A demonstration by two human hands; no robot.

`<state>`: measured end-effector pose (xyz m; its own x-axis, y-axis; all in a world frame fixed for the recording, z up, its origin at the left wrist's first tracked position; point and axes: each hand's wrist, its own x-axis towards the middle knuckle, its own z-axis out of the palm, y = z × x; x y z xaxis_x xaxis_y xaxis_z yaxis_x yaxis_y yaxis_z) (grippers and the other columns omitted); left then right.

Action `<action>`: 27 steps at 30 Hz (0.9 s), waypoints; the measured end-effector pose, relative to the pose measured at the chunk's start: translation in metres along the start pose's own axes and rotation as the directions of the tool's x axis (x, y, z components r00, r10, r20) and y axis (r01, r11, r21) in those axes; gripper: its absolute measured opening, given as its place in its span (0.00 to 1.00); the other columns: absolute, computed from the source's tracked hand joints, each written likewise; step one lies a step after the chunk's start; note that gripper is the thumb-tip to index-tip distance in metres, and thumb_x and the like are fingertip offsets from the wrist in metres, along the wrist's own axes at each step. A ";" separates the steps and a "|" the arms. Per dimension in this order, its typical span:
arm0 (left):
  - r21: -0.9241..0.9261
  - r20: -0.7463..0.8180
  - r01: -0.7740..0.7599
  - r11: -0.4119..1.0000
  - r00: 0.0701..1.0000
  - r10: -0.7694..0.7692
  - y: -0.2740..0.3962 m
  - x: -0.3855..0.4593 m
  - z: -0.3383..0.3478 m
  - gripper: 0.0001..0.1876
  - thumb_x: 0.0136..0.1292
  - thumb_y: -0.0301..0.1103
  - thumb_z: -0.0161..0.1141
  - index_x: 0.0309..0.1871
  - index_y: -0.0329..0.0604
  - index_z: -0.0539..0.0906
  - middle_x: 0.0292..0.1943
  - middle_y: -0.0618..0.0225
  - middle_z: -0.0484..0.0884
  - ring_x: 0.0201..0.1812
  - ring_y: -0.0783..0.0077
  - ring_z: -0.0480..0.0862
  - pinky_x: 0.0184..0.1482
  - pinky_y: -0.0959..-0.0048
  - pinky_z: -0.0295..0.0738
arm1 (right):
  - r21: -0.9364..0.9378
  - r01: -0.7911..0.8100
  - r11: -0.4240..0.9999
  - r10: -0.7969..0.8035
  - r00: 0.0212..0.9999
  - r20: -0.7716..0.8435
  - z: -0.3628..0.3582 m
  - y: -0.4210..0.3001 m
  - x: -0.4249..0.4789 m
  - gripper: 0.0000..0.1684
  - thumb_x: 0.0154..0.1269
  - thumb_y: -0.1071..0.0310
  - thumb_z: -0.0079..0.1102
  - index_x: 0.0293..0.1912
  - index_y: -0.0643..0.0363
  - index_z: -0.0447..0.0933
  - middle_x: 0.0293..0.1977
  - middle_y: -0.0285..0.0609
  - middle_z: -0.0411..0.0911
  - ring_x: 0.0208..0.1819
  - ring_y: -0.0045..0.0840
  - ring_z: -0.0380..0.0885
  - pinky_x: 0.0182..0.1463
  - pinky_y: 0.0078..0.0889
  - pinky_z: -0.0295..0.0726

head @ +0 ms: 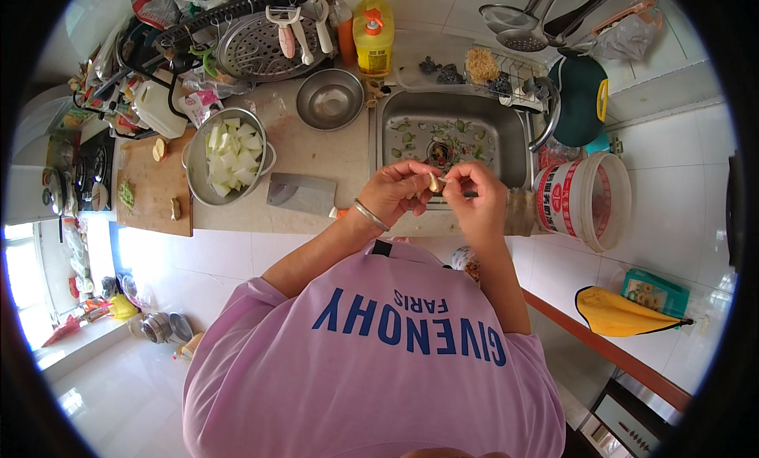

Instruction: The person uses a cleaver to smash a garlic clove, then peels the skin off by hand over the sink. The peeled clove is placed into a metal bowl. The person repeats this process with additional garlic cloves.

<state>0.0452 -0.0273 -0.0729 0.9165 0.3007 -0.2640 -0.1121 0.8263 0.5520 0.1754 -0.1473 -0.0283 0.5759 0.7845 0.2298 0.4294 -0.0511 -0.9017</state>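
Note:
A garlic clove [435,183] is pinched between the fingers of my left hand [397,191], which wears a silver bangle at the wrist. My right hand [474,194] has its thumb and forefinger together at the clove, on what looks like a bit of its skin. Both hands are over the front edge of the steel sink [501,126], where vegetable scraps lie around the drain. To the left rest a cleaver [302,193] and a colander [195,167] of pale cut chunks. A wooden cutting board [151,206] bears chopped green bits, a ginger piece [175,209] and a cut pale piece [159,150].
A steel bowl [329,99] stands behind the cleaver, near a yellow detergent bottle [373,37]. Right of the sink are a white bucket [584,200] lying on its side and a dark green pan-like item [578,99]. Ladles and skimmers [525,37] hang at the back right.

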 end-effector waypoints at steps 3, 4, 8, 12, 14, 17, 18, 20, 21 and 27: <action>-0.069 0.029 0.050 0.996 0.998 -0.048 0.002 0.001 -0.005 0.11 0.71 0.30 0.58 0.52 0.37 0.82 0.39 0.63 0.84 0.30 0.75 0.77 0.26 0.77 0.67 | 0.220 -0.170 0.961 0.174 0.985 0.002 -0.005 0.013 0.001 0.02 0.62 0.78 0.59 0.35 0.64 0.76 0.29 0.33 0.77 0.29 0.11 0.76 0.31 0.17 0.77; -0.077 0.034 0.064 0.995 0.998 -0.062 0.002 0.001 -0.005 0.11 0.71 0.30 0.57 0.52 0.37 0.82 0.39 0.63 0.84 0.30 0.75 0.76 0.26 0.78 0.66 | 0.314 -0.224 0.923 0.234 0.972 0.005 -0.007 0.016 0.003 0.01 0.63 0.78 0.58 0.35 0.64 0.76 0.29 0.33 0.77 0.29 0.11 0.75 0.30 0.17 0.76; -0.073 0.035 0.099 0.992 0.995 -0.097 0.004 0.001 -0.005 0.12 0.71 0.30 0.58 0.55 0.38 0.81 0.39 0.63 0.84 0.29 0.76 0.75 0.25 0.79 0.64 | 0.162 -0.353 0.922 0.358 0.934 -0.003 -0.018 0.035 0.006 0.01 0.66 0.76 0.58 0.38 0.63 0.77 0.30 0.36 0.78 0.29 0.13 0.76 0.29 0.21 0.75; -0.076 0.010 0.086 0.993 0.996 -0.086 0.000 0.004 -0.009 0.10 0.70 0.31 0.59 0.51 0.41 0.81 0.38 0.65 0.84 0.29 0.76 0.75 0.24 0.79 0.63 | -0.312 0.086 0.946 -0.132 0.983 -0.129 -0.008 0.038 0.022 0.09 0.62 0.77 0.62 0.43 0.58 0.81 0.32 0.39 0.80 0.31 0.26 0.79 0.33 0.29 0.77; -0.084 -0.004 0.070 0.994 0.997 -0.071 -0.002 0.005 -0.012 0.08 0.70 0.33 0.60 0.49 0.43 0.81 0.37 0.66 0.84 0.29 0.76 0.76 0.24 0.79 0.62 | -0.377 0.157 0.913 -0.192 0.980 -0.057 -0.010 0.031 0.021 0.14 0.59 0.78 0.64 0.45 0.55 0.83 0.33 0.39 0.80 0.34 0.31 0.79 0.36 0.32 0.78; -0.066 -0.026 0.079 0.995 0.996 -0.081 -0.002 0.005 -0.014 0.07 0.70 0.35 0.61 0.46 0.44 0.81 0.37 0.68 0.84 0.29 0.75 0.76 0.24 0.79 0.62 | -0.312 0.279 0.908 -0.268 0.960 0.077 -0.011 0.013 0.019 0.17 0.56 0.77 0.67 0.46 0.52 0.84 0.35 0.37 0.81 0.36 0.32 0.80 0.38 0.33 0.79; -0.064 -0.022 0.079 0.995 0.997 -0.080 -0.003 0.006 -0.014 0.07 0.70 0.35 0.61 0.46 0.44 0.81 0.37 0.68 0.84 0.29 0.75 0.76 0.24 0.80 0.62 | -0.280 0.341 0.897 -0.322 0.940 0.115 -0.010 0.008 0.019 0.17 0.55 0.76 0.68 0.46 0.52 0.84 0.35 0.36 0.81 0.37 0.31 0.80 0.38 0.32 0.80; -0.061 -0.015 0.076 0.995 0.997 -0.077 -0.003 0.006 -0.016 0.08 0.70 0.36 0.61 0.46 0.44 0.81 0.37 0.68 0.84 0.29 0.75 0.76 0.25 0.80 0.62 | -0.289 0.393 0.873 -0.353 0.918 0.180 -0.010 0.005 0.019 0.16 0.55 0.76 0.68 0.44 0.53 0.84 0.35 0.35 0.81 0.37 0.30 0.80 0.38 0.32 0.80; -0.059 -0.018 0.086 0.995 0.996 -0.087 -0.003 0.006 -0.016 0.08 0.70 0.36 0.61 0.47 0.44 0.81 0.37 0.68 0.83 0.30 0.75 0.76 0.25 0.80 0.62 | -0.291 0.420 0.860 -0.370 0.904 0.213 -0.009 0.005 0.019 0.15 0.54 0.76 0.68 0.43 0.53 0.84 0.36 0.35 0.81 0.37 0.30 0.81 0.38 0.32 0.80; -0.039 -0.037 0.101 0.994 0.994 -0.102 -0.001 0.004 -0.014 0.09 0.70 0.36 0.60 0.47 0.41 0.81 0.37 0.67 0.83 0.31 0.76 0.75 0.26 0.80 0.63 | -0.346 0.475 0.809 -0.413 0.878 0.240 -0.007 0.004 0.020 0.11 0.51 0.78 0.68 0.36 0.56 0.80 0.35 0.34 0.80 0.36 0.29 0.80 0.37 0.30 0.81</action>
<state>0.0441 -0.0206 -0.0855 0.9083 0.2323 -0.3480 -0.0342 0.8702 0.4916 0.1931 -0.1359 -0.0245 0.1615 0.8586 0.4865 0.8619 0.1174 -0.4934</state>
